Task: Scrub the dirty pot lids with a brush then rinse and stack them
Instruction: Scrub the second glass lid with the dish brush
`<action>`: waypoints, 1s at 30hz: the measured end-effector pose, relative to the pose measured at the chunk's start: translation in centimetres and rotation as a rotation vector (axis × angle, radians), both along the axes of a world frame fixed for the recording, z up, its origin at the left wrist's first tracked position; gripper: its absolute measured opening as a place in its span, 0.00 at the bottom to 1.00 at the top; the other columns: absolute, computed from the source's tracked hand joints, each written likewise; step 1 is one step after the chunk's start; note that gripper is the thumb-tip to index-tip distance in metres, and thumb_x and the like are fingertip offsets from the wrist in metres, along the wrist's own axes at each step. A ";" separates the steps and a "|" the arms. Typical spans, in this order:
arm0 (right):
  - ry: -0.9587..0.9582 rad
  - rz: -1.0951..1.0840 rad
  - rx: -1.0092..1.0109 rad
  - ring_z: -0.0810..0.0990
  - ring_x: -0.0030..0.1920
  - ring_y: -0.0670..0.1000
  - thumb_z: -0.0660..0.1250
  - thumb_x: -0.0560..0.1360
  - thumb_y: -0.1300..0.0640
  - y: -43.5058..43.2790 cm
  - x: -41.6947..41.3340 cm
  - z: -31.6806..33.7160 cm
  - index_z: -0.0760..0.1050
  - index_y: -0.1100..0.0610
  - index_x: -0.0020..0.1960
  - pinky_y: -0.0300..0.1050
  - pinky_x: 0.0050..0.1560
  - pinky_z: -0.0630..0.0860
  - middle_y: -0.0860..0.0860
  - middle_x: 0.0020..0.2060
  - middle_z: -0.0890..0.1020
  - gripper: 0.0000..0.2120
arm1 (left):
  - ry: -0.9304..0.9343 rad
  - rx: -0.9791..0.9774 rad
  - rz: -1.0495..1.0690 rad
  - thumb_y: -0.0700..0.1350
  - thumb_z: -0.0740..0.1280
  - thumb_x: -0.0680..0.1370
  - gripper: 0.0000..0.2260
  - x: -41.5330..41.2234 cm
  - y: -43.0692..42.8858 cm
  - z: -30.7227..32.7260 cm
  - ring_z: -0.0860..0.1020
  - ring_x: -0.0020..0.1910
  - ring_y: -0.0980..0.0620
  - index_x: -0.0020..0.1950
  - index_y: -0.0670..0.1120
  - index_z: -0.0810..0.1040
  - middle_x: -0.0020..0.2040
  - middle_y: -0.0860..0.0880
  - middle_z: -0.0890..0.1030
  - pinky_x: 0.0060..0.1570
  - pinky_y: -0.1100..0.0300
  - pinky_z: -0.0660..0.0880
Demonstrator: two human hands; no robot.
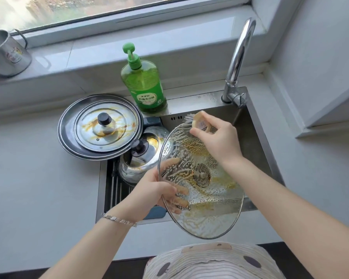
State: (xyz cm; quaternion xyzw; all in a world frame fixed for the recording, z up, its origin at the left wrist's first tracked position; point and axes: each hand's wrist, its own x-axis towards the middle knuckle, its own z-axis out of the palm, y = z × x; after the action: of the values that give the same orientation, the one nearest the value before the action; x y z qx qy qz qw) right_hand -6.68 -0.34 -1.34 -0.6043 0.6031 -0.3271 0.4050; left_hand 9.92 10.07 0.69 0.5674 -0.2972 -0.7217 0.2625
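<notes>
While the left hand grips the left rim of the soapy glass lid, tilted over the sink, the right hand curls round the brush at its far edge. Yellow residue lies nearer the body than the right hand; the stroke probably runs far-to-near.

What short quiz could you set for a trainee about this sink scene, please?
1. Fill in: the left hand grips the glass lid by its ____.
2. Which hand holds the brush? A. left B. right C. neither
3. True or false: water is running from the tap.
Key: 1 rim; 2 B, the right hand; 3 false.
</notes>
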 end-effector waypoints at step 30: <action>-0.878 -0.373 0.860 0.72 0.20 0.46 0.65 0.75 0.56 2.7 -7.3 -3.0 0.71 0.57 0.46 0.29 0.15 0.52 0.61 0.50 0.81 0.05 | 0.217 -0.001 0.401 0.29 0.53 0.76 0.27 -0.1 -2.3 -0.4 0.83 0.40 0.35 0.72 0.49 0.63 0.50 0.30 0.80 0.34 0.52 0.81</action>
State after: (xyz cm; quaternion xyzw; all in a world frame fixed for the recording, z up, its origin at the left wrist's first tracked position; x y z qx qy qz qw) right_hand -13.98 2.36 -4.36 -0.0828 0.5532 -0.3380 0.7568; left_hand 9.80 7.76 0.30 0.5342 -0.1489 -0.7115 0.4316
